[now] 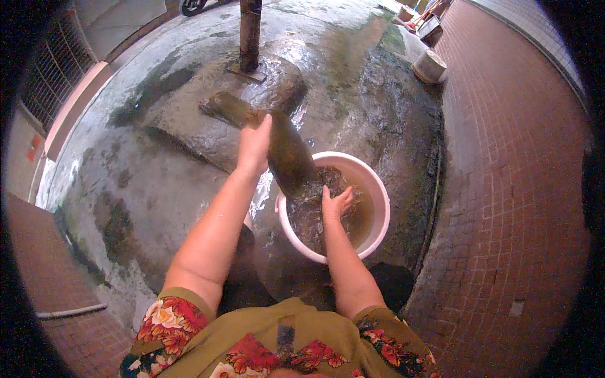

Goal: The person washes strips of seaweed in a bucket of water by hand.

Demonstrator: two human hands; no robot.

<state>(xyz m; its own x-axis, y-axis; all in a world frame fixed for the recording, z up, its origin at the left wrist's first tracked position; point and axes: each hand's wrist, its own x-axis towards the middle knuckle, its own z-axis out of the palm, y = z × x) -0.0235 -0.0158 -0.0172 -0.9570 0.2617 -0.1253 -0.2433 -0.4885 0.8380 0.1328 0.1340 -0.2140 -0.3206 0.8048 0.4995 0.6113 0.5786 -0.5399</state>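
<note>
My left hand [255,141] grips a long, dark olive-brown object [293,158], bent in the middle a little like a boot. Exactly what it is I cannot tell. One end points up and left over the wet ground, while the other reaches over the rim of a pale pink plastic bucket [382,203]. Murky brown water [366,217] in the bucket is stirred and blurred. Just over its surface, inside the rim, is my right hand [336,203], fingers apart and nothing seen in it. The bucket stands close in front of my knees.
A dark post [250,35] rises from a metal base plate ahead. Wet, mossy concrete [118,189] surrounds the bucket. Red brick-like paving [491,203] runs along the right, with a pale cylindrical container [429,66] at its edge. A barred window [54,71] is at left.
</note>
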